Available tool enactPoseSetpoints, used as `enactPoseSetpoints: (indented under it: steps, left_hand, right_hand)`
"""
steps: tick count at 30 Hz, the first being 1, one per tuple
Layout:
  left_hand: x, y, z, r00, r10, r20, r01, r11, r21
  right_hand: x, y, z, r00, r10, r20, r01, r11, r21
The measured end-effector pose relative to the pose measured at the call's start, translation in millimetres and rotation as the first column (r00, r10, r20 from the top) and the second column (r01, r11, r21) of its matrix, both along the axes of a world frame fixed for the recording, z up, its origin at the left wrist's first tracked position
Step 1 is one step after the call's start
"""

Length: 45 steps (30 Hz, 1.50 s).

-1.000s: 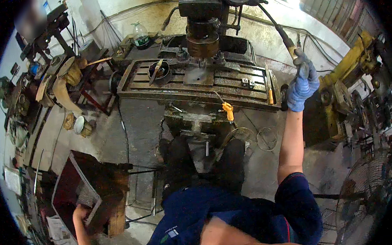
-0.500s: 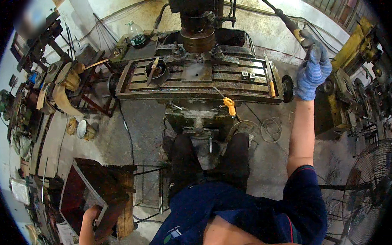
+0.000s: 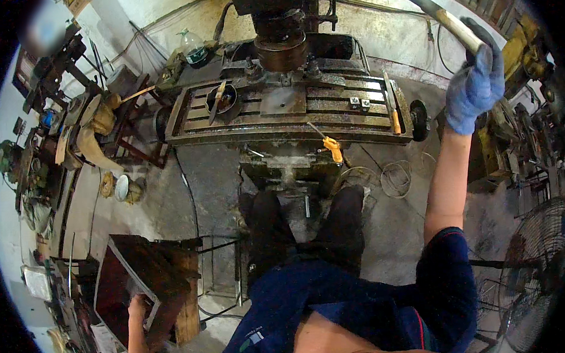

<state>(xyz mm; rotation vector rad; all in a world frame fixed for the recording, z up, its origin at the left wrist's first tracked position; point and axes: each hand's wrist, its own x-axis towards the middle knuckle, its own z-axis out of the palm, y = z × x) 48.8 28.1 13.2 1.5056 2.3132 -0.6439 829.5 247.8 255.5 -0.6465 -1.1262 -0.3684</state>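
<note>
My right hand [image 3: 474,95], in a blue knitted glove with dark fingers, is raised at the upper right. It grips the end of a long lever with a pale wooden handle [image 3: 460,31]; some fingers pass behind the handle. At the lower left my bare left hand [image 3: 137,305] reaches into an open dark box [image 3: 167,276] with a reddish inside. Its fingers are too small and hidden to make out. Ahead stands a milling machine with a slotted table [image 3: 242,129]. An orange-handled air blow gun [image 3: 333,150] hangs at the table's front edge.
On the machine table are a dark pot [image 3: 229,100] with a brush in it, two small metal blocks [image 3: 360,103] and an orange-handled file [image 3: 395,118]. Behind it stands a clear bottle [image 3: 192,46]. A coiled hose [image 3: 396,179] lies on the floor, and a fan [image 3: 538,253] is at the right.
My right hand and the lever handle have moved up and to the right, with more of the wood showing. My left hand remains in the box, shifted slightly. The whole view has shifted a little.
</note>
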Motion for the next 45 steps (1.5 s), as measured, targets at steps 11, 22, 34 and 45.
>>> enactPoseSetpoints:
  steps: [11,22,34,45]
  left_hand:
    - [-28.4,-19.7,-14.8,0.985,0.089,-0.15,-0.106,0.988,-0.111]
    - [23.0,38.5,142.7,0.471,-0.176,0.864,-0.712,0.503,0.49]
    - [247.2,259.6,173.7,-0.036,-0.536,0.843,-0.303,0.81,0.502]
    - [434.5,312.8,78.0,-0.664,-0.222,0.714,-0.219,0.971,0.098]
  right_hand:
    - [-19.9,-23.3,-241.5,0.955,0.15,-0.254,-0.295,0.42,-0.858]
    - [-61.3,55.4,-409.8,0.877,0.016,-0.481,-0.477,-0.1,-0.873]
    - [-14.1,-11.5,-279.7,0.873,0.064,-0.484,-0.466,0.402,-0.788]
    - [-96.5,92.8,-188.5,0.745,0.352,0.567,0.636,-0.118,-0.763]
